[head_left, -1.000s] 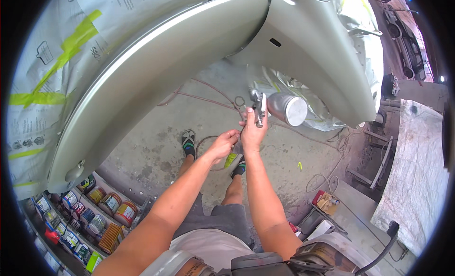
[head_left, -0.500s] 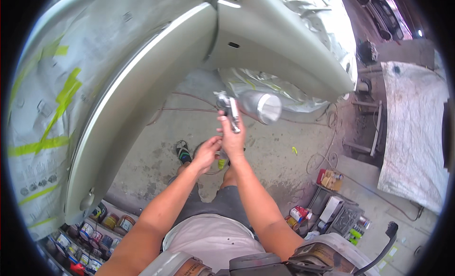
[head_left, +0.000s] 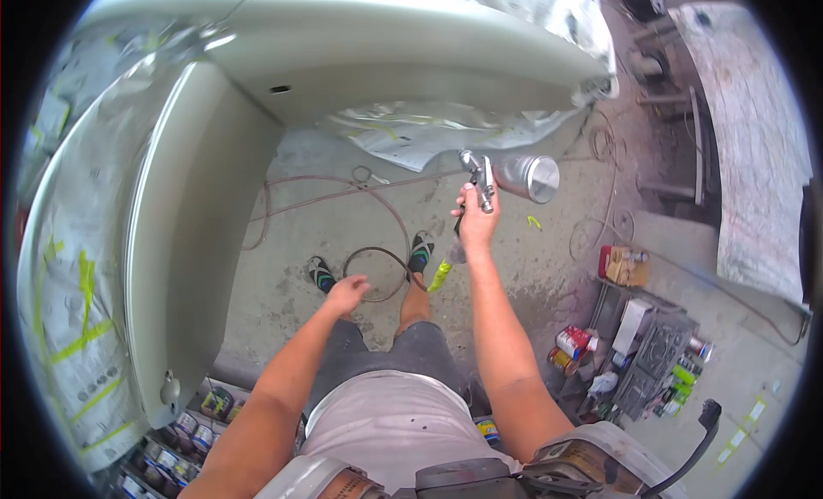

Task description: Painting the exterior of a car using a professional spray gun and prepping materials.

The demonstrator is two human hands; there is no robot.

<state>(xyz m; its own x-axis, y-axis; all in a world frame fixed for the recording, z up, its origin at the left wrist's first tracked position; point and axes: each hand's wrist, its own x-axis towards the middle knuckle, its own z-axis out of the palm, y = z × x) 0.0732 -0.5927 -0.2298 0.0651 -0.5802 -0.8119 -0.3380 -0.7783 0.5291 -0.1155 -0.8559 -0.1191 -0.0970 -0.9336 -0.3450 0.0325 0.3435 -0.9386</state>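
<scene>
My right hand [head_left: 477,229] is closed round the grip of a metal spray gun [head_left: 485,183], held out ahead of me over the floor. A silver, cylindrical paint cup [head_left: 530,178] sticks out to the gun's right. Below the grip, yellow-green tape [head_left: 440,276] wraps the hose end, and a dark air hose [head_left: 377,250] loops down near my feet. My left hand [head_left: 347,295] is apart from the gun, above my left knee, with nothing visible in it and its fingers loosely bent. Ahead and left is an olive-grey car door [head_left: 193,207], swung out from a body panel [head_left: 369,79] of the same colour.
Masking film [head_left: 411,135] hangs under the panel. A reddish hose [head_left: 309,180] trails over the concrete. Paint cans [head_left: 201,435] stand on a shelf at lower left. At right are a cart of supplies [head_left: 651,353] and a sheet-covered stand [head_left: 746,156].
My left hand has come away from the spray gun and moved left. The gun in my right hand has moved right. The view has shifted, so the car sits farther left.
</scene>
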